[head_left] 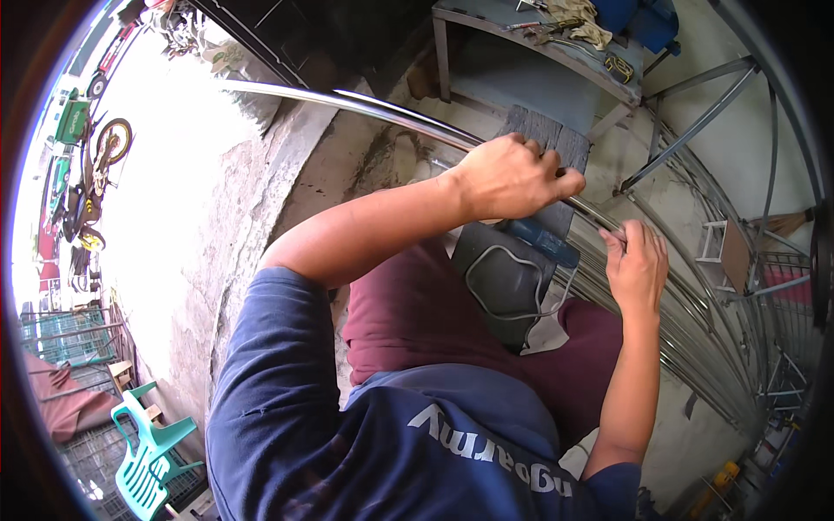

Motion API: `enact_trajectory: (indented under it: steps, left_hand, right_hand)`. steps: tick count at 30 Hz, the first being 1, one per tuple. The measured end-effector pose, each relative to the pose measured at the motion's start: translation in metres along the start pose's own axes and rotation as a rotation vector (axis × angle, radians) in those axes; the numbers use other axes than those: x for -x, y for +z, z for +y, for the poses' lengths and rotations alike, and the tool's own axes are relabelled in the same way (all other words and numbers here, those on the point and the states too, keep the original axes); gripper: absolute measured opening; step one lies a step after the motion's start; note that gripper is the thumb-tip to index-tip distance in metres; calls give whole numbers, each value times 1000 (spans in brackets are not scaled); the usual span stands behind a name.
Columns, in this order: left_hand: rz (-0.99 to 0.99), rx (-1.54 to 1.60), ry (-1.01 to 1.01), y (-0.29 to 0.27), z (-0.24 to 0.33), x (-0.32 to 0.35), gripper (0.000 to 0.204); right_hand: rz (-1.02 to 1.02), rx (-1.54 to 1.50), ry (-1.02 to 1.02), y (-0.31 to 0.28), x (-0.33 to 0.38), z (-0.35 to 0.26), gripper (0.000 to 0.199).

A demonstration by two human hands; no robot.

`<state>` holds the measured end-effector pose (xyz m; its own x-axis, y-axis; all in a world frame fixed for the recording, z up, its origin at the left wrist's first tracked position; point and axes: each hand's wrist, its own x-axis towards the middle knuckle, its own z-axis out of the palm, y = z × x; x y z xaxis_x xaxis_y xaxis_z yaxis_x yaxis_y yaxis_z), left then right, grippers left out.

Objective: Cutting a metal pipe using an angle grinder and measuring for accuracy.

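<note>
A long shiny metal tube (382, 111) slants across in front of me, from the bright doorway at far left down to the right. My left hand (521, 178) is wrapped over it from above, knuckles up. Farther along, my right hand (638, 265) pinches the same tube between thumb and fingers. Beneath the tube stands a worn grey wooden block (543, 130). A blue cylindrical tool (540, 241) lies just below my left hand; its front is hidden. A looped grey cord (473, 291) rests on the dark board (504, 317) beside it.
Many metal tubes (686, 330) lie on the floor to my right, near welded metal frames (695, 122). A metal workbench (539, 39) with gloves and tools stands ahead. At left are a green plastic chair (148, 456) and a motorcycle (87, 191) outside.
</note>
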<state>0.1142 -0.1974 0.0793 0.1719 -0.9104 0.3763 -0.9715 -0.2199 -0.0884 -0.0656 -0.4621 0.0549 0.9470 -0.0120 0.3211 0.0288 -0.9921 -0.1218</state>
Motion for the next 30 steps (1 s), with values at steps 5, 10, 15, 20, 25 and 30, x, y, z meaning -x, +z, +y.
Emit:
enact_trajectory:
  steps: [5,10,15,20,25,30]
  left_hand:
    - [-324,-17,-659,26,-89,52,25]
    - [-396,-29,-582,140,-137,109,47]
    - [-573,60,-664,211,-173,139,61]
    - [-637,44,-730,236,-189,143,59]
    - [-672,42,-775,245,-201,149,50]
    - [-571,-19,-772,253,-218,168,42]
  right_hand:
    - [-43,-62,182,28,57,93,22]
    - [-119,-181,338,82,69,122,26]
    - [-179,-186,273,133,54,120,28]
    - [-188,-275,296,163,39,125,28]
    - [-119,-261,225,190,29,125,28]
    - [-4,-20,123,210,20,121,27]
